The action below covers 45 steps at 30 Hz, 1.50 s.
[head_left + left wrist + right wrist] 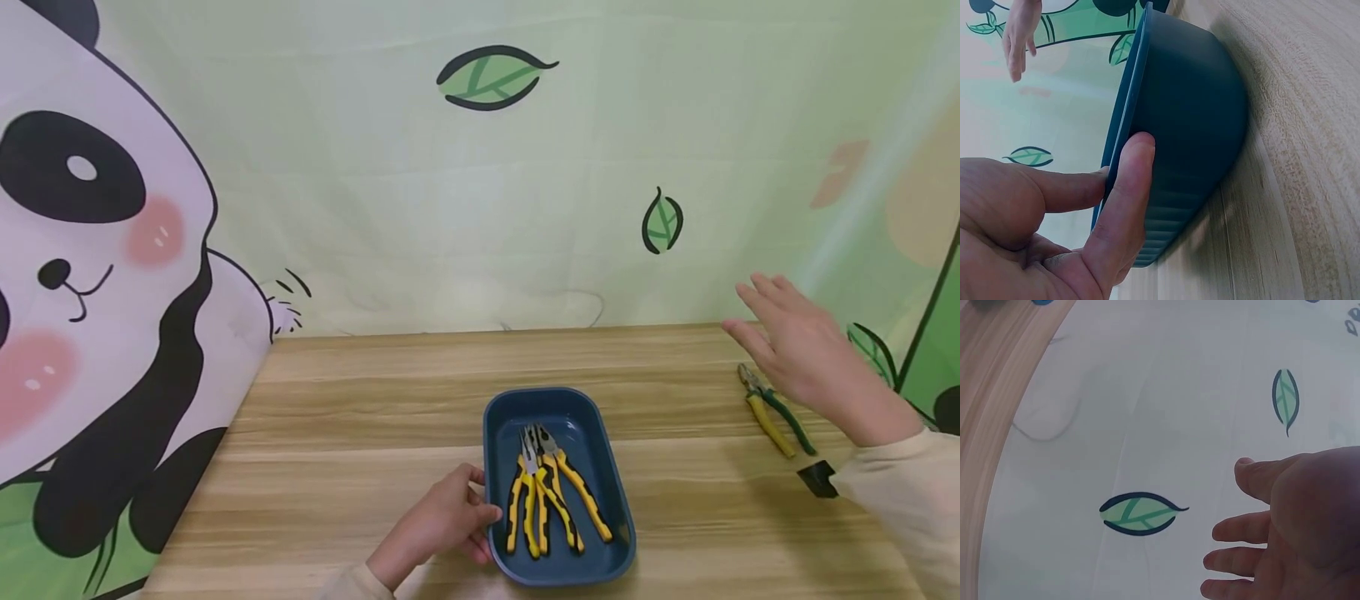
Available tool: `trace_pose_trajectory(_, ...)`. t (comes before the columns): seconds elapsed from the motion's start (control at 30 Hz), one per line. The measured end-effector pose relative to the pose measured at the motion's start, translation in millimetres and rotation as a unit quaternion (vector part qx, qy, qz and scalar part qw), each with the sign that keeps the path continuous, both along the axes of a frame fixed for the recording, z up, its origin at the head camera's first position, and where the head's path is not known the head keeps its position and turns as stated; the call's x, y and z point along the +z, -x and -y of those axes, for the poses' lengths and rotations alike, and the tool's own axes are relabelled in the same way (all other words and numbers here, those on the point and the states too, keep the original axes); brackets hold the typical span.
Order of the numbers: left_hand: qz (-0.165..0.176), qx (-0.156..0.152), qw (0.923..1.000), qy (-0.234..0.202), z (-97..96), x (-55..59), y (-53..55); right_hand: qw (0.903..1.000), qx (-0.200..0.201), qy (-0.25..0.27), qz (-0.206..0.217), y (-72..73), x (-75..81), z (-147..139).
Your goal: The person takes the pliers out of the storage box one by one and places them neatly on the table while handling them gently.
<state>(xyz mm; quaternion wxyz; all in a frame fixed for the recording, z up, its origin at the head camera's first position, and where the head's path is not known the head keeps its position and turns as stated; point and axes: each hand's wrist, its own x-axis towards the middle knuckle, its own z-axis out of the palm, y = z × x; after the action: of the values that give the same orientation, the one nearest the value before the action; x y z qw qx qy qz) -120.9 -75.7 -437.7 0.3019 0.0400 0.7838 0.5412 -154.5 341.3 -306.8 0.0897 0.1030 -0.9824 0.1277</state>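
Observation:
A dark blue plastic tray [558, 571] stands on the table with several yellow-and-black pliers [551, 492] lying in it, jaws toward the back. My left hand [450, 512] pinches the tray's left rim between thumb and fingers; the left wrist view shows fingertips on the outer wall [1191, 94]. Raised over the right side of the table, my right hand [802, 350] holds nothing, its fingers extended. Just below it in the head view lies another pair of pliers [772, 412] with one yellow and one green handle.
The wood-grain table [360, 417] ends at the back against a pale green cloth [375, 167] printed with leaves and a large panda [97, 250]. A small black piece [817, 479] shows at the right sleeve's cuff [862, 471].

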Motion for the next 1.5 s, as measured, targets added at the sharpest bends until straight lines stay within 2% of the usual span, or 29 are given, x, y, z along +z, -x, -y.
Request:
trace_pose_trajectory(0.47, -0.001, -0.002, 1.0000, -0.001, -2.0, 1.2, -0.6, 0.9986, 0.028, -0.024, -0.037, -6.4, -4.5, 38.5)
trace_pose_trajectory(0.93, -0.002, -0.003, 1.0000, -0.001, -2.2, 4.0, -0.4, 0.9987, 0.041, -0.028, -0.011, -15.4, -5.5, 74.0)
trace_pose_trajectory(1.5, -0.007, -0.006, 1.0000, -0.002, -2.9, 2.5, -1.3, 0.9963, 0.069, -0.023, -0.045, -27.9, -21.4, 105.9)
